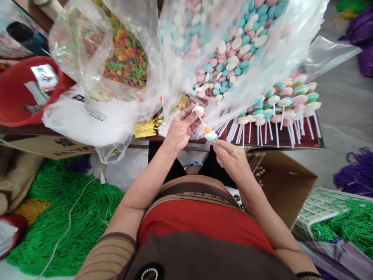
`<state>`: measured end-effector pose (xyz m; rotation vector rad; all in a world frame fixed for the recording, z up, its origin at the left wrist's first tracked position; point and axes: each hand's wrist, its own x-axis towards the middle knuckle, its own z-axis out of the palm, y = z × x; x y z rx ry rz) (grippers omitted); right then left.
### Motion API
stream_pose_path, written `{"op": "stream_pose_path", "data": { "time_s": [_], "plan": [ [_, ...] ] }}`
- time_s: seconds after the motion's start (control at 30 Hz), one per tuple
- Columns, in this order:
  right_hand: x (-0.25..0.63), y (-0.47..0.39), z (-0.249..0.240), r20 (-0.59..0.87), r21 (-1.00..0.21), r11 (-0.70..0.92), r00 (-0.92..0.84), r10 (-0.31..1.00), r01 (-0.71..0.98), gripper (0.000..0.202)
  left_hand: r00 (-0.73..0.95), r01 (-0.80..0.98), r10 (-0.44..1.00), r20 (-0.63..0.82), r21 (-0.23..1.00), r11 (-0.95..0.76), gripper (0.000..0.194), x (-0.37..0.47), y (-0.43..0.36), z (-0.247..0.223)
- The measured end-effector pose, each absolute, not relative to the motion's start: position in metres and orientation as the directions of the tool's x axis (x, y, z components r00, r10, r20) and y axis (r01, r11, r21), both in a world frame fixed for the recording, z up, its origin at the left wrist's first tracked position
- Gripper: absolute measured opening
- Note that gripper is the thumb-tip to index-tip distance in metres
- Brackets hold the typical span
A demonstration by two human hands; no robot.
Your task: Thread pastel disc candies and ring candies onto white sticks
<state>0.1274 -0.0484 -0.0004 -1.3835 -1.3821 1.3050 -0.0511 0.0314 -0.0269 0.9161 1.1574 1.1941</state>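
Between the thumb and fingers of my left hand (183, 130) is a pink-and-white marshmallow candy (198, 111), set at the upper end of a white stick (201, 120). My right hand (230, 155) pinches the lower end of that candy skewer, just below an orange ring and the white and blue candies (211, 135) threaded on it. Bare stick shows between the orange ring and the pink candy. Beyond my hands a big clear bag holds pink, white and blue candies (230, 62). Finished-looking candy skewers (279, 103) lie piled to the right, sticks toward me.
Colourful ring candies (128, 58) fill a bag at the back left. Yellow twist ties (147, 127) lie near the table edge. A red basin (17, 89) stands at left. An open cardboard box (288, 175), a white crate (323, 210) and green strands (72, 217) are below.
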Motion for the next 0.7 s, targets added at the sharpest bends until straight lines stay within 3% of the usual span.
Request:
{"op": "stream_pose_path", "data": {
  "time_s": [0.13, 0.3, 0.53, 0.7],
  "plan": [
    [0.126, -0.050, 0.004, -0.182, -0.973, -0.164, -0.101, 0.978, 0.162, 0.030, -0.139, -0.002, 0.990, -0.032, 0.999, 0.032, 0.034, -0.048, 0.024, -0.032],
    [0.121, -0.055, 0.008, -0.248, -0.966, -0.238, -0.103, 0.963, 0.101, 0.031, -0.218, 0.261, 0.963, 0.160, 0.960, -0.101, 0.026, -0.046, 0.010, -0.035],
    [0.102, -0.060, 0.000, -0.253, -0.967, -0.250, -0.085, 0.964, 0.051, 0.039, -0.226, 0.144, 0.970, 0.084, 0.988, -0.052, 0.034, -0.039, 0.000, -0.049],
    [0.097, -0.045, -0.018, -0.271, -0.959, -0.275, -0.067, 0.960, -0.059, 0.045, -0.058, 0.147, 0.995, 0.083, 0.986, -0.074, 0.038, -0.033, -0.013, -0.034]
  ]
}}
